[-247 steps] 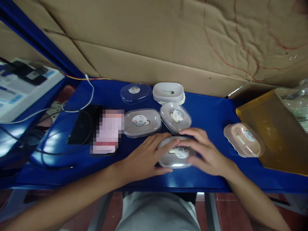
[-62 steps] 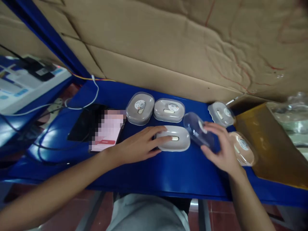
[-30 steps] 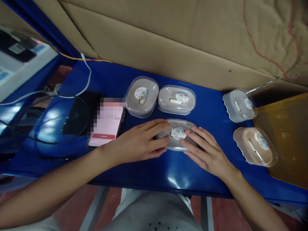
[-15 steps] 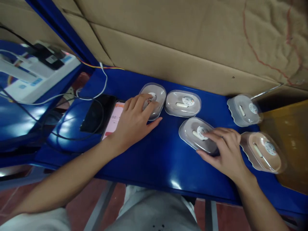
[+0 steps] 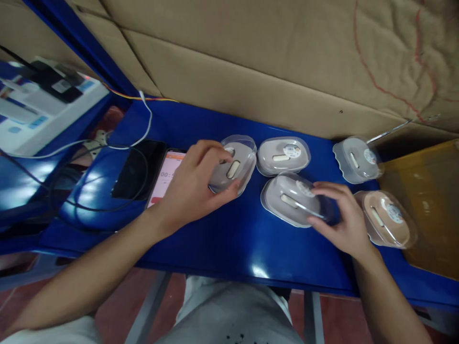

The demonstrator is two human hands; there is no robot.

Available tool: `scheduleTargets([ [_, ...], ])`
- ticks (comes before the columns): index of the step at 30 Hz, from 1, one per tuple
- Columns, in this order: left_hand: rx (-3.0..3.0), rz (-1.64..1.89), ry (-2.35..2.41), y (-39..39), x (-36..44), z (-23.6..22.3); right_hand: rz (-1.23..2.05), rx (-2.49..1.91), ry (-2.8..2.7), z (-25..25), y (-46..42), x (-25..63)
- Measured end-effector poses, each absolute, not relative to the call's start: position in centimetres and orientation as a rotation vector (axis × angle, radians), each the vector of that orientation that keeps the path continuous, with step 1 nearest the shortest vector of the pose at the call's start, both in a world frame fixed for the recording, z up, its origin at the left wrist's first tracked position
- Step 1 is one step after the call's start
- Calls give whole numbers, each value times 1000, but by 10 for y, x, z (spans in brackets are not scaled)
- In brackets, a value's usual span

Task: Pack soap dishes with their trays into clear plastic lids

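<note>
My left hand (image 5: 193, 179) curls over a clear-lidded oval plastic case (image 5: 241, 155), thumb on its near side and fingers on its far left side. The case has a grey inside, a pale oblong piece and a round label partly under my fingers. My right hand (image 5: 346, 222) grips the right end of a similar grey case (image 5: 283, 208) between thumb and fingertips, and its label is partly covered. Just behind, between the two held cases, another grey case (image 5: 283, 148) lies flat with its round label up.
At the right are a grey case (image 5: 358, 162) and a tan-coloured case (image 5: 389, 222), beside a brown taped box (image 5: 426, 205). A lit phone (image 5: 165, 174) and a dark device (image 5: 134, 174) lie left of my left hand. Cables and a white power strip (image 5: 53, 117) are farther left.
My left hand's case has moved right and toward me, its pale piece now uncovered. My right hand has shifted to the right end of its case, which has moved slightly left.
</note>
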State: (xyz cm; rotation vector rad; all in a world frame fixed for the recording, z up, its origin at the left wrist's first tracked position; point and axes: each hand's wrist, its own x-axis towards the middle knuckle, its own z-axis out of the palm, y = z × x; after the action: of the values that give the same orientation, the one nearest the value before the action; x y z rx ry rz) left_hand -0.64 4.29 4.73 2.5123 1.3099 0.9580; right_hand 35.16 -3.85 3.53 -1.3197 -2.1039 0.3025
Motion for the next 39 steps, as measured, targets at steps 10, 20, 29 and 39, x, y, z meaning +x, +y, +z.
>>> scheduleTargets([
  [10, 2475, 884, 1273, 64, -6, 25, -62, -1595, -1973, 29, -26, 361],
  [20, 2833, 548, 1355, 18, 16, 34, -108, -1424, -2371, 31, -41, 333],
  [29, 2890, 501, 1276, 20, 13, 31, 189, -1172, -2625, 41, -59, 312],
  [39, 2683, 725, 1184, 26, 10, 38, 191, -1128, -2495, 46, -57, 313],
])
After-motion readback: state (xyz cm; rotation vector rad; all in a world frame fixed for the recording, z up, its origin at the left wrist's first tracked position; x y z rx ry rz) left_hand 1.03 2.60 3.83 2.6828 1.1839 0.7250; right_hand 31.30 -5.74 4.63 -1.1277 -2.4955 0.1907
